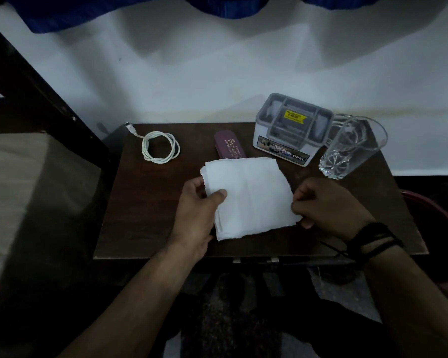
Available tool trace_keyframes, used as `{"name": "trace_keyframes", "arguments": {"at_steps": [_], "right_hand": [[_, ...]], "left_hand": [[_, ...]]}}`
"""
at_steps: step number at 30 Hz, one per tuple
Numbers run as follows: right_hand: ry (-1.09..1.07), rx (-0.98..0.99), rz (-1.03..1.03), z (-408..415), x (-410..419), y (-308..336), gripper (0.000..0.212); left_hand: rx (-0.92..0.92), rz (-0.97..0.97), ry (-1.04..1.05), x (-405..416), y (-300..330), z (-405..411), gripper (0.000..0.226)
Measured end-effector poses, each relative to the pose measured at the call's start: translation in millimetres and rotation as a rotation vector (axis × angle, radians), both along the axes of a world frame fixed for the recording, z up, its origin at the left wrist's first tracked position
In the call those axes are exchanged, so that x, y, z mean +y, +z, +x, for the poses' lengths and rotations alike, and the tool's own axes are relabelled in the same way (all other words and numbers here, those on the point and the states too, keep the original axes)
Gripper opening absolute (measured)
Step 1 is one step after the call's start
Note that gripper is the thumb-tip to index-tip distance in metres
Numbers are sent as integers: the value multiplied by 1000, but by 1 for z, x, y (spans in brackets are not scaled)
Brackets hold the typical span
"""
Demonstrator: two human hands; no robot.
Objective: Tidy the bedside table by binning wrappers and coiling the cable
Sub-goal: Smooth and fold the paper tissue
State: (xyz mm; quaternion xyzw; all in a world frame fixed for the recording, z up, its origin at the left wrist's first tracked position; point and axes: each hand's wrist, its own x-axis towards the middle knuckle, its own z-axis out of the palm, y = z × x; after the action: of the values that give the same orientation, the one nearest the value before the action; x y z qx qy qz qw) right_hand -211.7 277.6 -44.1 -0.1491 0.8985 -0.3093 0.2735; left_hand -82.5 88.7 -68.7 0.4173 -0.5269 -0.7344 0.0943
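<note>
Both hands hold a folded white tissue [248,197] just above the table [130,228]. The left hand [197,210] clamps its left edge, thumb on top and fingers [195,182] curled under. The right hand [323,205] pinches the lower right corner, fingertips pressed together on the paper.

The step in hand looks like folding or squaring the tissue. To do it well, keep both pinches near the edges, bring the right corner across to meet the left thumb, line up the edges, then press the crease flat on the table.

The tissue's long axis runs from the left fingers to the right fingers, tilted so the right end sits nearer the person; its ragged edge faces away from them.

The cable [161,147] lies already coiled beyond the left fingers, plug pointing away to the left. No bin is clearly seen.
</note>
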Motion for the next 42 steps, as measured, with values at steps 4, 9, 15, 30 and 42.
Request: {"name": "trace_keyframes", "arguments": {"at_steps": [4, 9, 15, 30, 42], "right_hand": [[3, 111, 47, 0, -1, -3, 13], [-62, 192, -85, 2, -13, -9, 17], [-10, 215, -126, 6, -21, -12, 27], [-90, -396, -866, 15, -32, 17, 48], [98, 45, -925, 50, -64, 0, 18]], "left_hand": [[14, -32, 9, 1, -3, 0, 47], [15, -59, -30, 3, -4, -2, 47], [-8, -101, -98, 3, -5, -3, 32], [380, -266, -187, -27, 29, 13, 26], [414, -422, -171, -74, 21, 52, 22]]}}
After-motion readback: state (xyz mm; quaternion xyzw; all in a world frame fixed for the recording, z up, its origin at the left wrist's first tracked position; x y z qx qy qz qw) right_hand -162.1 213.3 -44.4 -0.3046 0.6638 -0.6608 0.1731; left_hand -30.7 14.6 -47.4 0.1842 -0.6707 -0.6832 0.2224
